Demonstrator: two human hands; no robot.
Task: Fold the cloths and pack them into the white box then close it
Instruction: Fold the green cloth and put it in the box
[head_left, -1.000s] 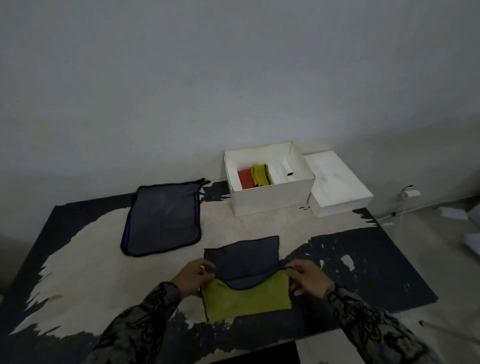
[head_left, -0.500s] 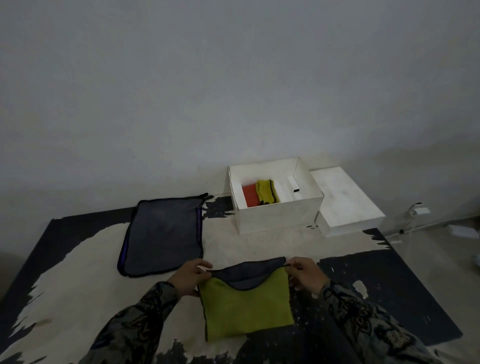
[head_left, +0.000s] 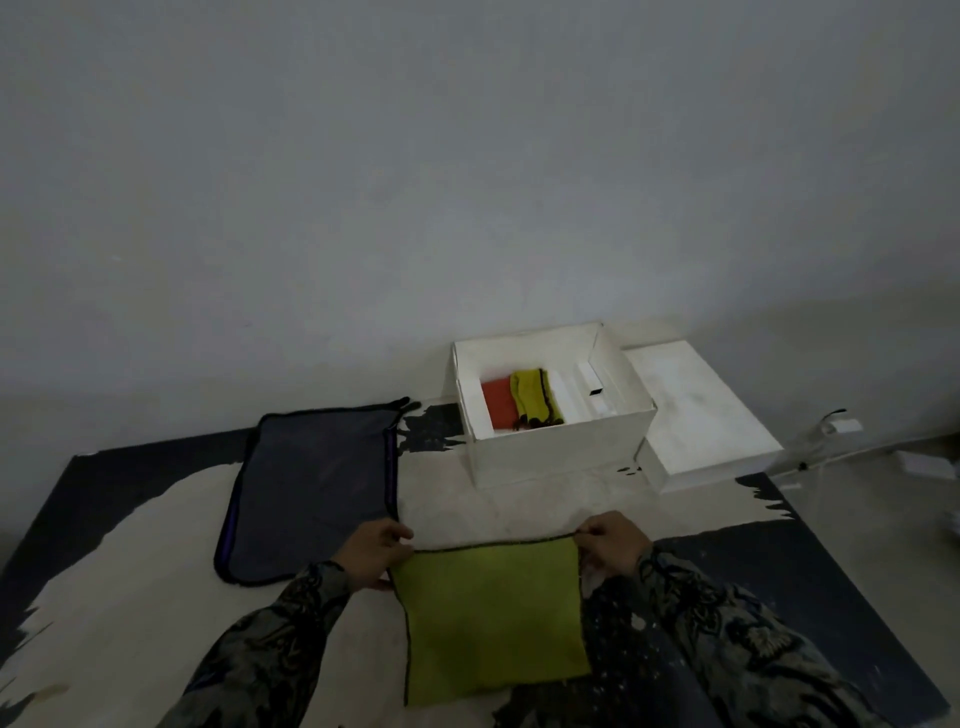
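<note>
A yellow-green cloth (head_left: 493, 618) with a dark hem lies folded flat on the table in front of me. My left hand (head_left: 375, 552) pinches its far left corner and my right hand (head_left: 613, 540) pinches its far right corner. To the left lies a dark grey cloth (head_left: 311, 488) with purple edging, spread flat. The open white box (head_left: 556, 452) stands behind, holding a folded red cloth (head_left: 500, 409) and a folded yellow-green cloth (head_left: 534, 396). Its white lid (head_left: 696, 415) rests beside it on the right.
The table (head_left: 130, 571) has a worn black and cream top and stands against a grey wall. A cable and a small white plug (head_left: 841, 427) lie on the floor at the right, past the table's edge.
Both hands have carried the cloth's near edge away from me over its dark side. The grey face is now covered and only the yellow-green side shows. The camera tilted down.
</note>
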